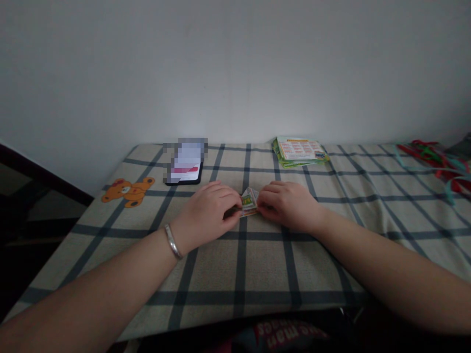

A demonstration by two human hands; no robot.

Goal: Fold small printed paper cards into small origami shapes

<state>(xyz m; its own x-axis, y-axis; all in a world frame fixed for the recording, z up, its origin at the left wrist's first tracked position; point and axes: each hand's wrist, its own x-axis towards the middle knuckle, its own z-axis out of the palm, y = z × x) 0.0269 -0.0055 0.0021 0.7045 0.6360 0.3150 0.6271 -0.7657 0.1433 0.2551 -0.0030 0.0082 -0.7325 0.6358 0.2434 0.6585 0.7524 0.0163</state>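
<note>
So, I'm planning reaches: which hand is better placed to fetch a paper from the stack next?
Probably the right hand: the paper stack lies beyond it, farther from the left hand. Both are at the folded paper, so the right would leave it first.

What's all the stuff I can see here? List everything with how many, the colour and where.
Folded paper: one, white with green and orange print, between the hands
Phone: one, black-edged, back left, screen partly blurred
Paper stack: one, white and green, back centre-right; sheets uncountable
Bear cutout: one, orange-brown, left
Ribbons: several, red, green and teal, far right
Tablecloth: one, beige with blue-grey stripes, under everything
Wall: one, greyish white, behind
Garment: one, dark with lettering, bottom edge
Bangle: one, silver, left wrist
Left hand: one, on the paper's left side
Right hand: one, on its right side
</note>
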